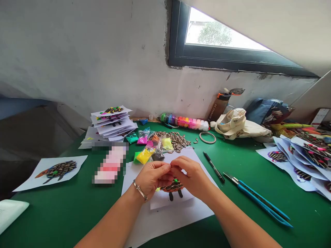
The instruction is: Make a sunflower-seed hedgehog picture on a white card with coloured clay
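Over the middle of the desk, my left hand (154, 175), with a silver bangle at its wrist, meets my right hand (190, 175) fingertip to fingertip. Both are closed in a pinch, and whatever they hold is too small or hidden to make out. Directly beneath lies a white card (160, 204) bearing a bird-like figure (172, 187) of striped seeds, with an orange lower edge, two dark legs and a bright green spot. My fingers cover its upper part. The card rests on larger white paper (165, 225).
Beyond my hands are bagged coloured clay, including a yellow bag (144, 156), and a heap of sunflower seeds (178, 140). A black pen (214, 167), blue-handled tool (261, 199) and tape ring (207, 137) lie rightward. Card stacks stand left (113, 125) and right (307, 158).
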`<act>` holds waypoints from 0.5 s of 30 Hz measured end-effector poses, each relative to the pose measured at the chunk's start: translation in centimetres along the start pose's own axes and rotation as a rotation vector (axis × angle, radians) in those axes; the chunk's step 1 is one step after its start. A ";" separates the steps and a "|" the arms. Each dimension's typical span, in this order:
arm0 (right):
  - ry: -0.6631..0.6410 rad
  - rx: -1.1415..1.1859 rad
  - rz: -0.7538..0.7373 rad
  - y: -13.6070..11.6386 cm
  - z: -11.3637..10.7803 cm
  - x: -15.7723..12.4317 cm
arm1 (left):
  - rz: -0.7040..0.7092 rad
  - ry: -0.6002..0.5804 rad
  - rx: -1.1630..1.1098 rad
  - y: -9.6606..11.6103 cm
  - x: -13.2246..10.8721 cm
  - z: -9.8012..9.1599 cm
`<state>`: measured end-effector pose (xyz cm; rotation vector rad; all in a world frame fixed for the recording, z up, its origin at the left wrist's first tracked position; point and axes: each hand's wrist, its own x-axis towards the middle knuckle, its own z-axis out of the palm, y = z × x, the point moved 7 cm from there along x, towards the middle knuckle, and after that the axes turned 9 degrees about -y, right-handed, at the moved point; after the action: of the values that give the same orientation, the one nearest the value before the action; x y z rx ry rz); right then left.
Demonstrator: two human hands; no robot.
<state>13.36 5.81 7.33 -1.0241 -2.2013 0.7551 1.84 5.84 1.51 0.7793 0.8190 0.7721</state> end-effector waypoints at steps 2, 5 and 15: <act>-0.037 -0.055 -0.010 -0.2 0.2 0.0 | -0.014 -0.012 -0.003 -0.1 0.1 0.1; -0.070 -0.131 -0.022 -0.4 0.3 -0.1 | -0.023 -0.017 -0.014 -0.1 0.1 0.1; -0.001 -0.052 -0.017 -0.5 0.0 -0.2 | -0.016 -0.046 -0.007 0.0 -0.2 0.4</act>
<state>13.19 5.41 7.61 -1.0291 -2.2382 0.6943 2.10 5.59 1.74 0.7809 0.7804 0.7404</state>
